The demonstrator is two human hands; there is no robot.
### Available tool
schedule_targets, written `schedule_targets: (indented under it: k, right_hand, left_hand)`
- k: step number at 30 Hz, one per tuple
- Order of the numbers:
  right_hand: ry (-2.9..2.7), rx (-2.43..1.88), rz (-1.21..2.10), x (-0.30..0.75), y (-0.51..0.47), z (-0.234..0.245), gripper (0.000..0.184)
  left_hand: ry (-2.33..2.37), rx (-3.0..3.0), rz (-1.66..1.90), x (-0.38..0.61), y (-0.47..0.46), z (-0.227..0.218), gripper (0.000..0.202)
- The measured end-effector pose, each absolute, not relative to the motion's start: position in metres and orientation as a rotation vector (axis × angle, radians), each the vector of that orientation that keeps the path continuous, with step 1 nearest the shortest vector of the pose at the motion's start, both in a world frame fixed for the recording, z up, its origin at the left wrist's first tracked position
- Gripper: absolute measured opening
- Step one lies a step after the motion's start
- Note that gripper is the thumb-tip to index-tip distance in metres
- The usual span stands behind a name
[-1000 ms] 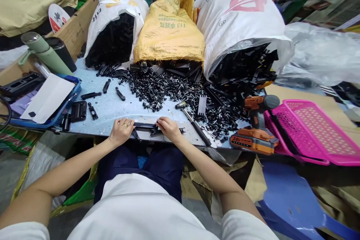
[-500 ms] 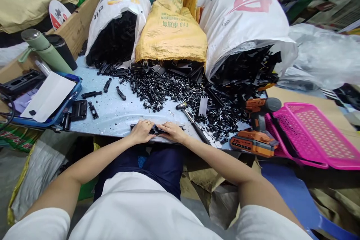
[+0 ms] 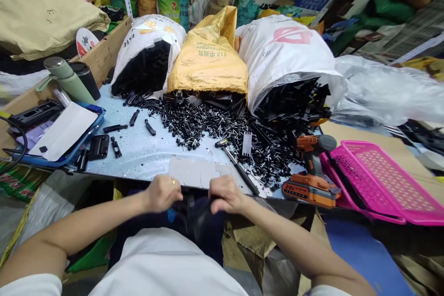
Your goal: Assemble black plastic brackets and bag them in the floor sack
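Observation:
My left hand [image 3: 163, 193], with a ring on one finger, is curled closed at the table's front edge. Opposite it, my right hand [image 3: 227, 194] is closed too, its thumb pointing inward. A black plastic part [image 3: 194, 215], smeared by motion, spans the gap between them above my lap; its exact shape is hard to make out against the dark trousers. Just beyond my hands lies a bare grey board [image 3: 192, 172]. A hammer [image 3: 239, 166] rests right of the board, beside a heap of small black parts with metal pins [image 3: 208, 122].
Two white sacks [image 3: 287, 48] and a yellow sack [image 3: 208, 62] spill black parts onto the table. An orange cordless drill [image 3: 312, 171] and pink baskets [image 3: 378, 180] stand at right. At left are a blue tray [image 3: 65, 159], a green bottle [image 3: 71, 81] and a black cup [image 3: 86, 78].
Both hands have come off the board toward my body and closed, and the black part has left the board with them. The view has tilted up slightly.

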State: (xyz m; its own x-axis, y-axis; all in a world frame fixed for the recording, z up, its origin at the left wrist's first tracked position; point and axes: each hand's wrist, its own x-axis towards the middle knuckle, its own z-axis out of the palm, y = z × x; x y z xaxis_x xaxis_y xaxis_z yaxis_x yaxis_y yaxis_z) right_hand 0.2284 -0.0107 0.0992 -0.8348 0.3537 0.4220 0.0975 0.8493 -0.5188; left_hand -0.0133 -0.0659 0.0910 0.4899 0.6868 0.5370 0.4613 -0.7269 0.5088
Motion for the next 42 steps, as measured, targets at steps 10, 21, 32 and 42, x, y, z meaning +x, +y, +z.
schedule_targets:
  k: [10, 21, 32, 42]
  right_hand:
    - [-2.085, -0.957, 0.56, 0.131, -0.049, 0.026, 0.046]
    - [-2.524, -1.182, -0.09, 0.136, 0.243, 0.044, 0.033]
    - [-2.89, -1.019, -0.47, 0.078, 0.329, 0.063, 0.031]
    - [-2.851, -0.521, -0.233, 0.167, 0.2, 0.066, 0.036]
  left_hand:
    - [0.9, 2.371, 1.613, 0.031, -0.093, 0.078, 0.069]
    - [1.481, 2.812, 0.374, 0.001, 0.026, 0.004, 0.056]
    - [2.645, 1.938, 0.593, -0.128, 0.082, 0.037, 0.041]
    - [2.629, 1.768, 0.46, -0.218, 0.067, 0.025, 0.013]
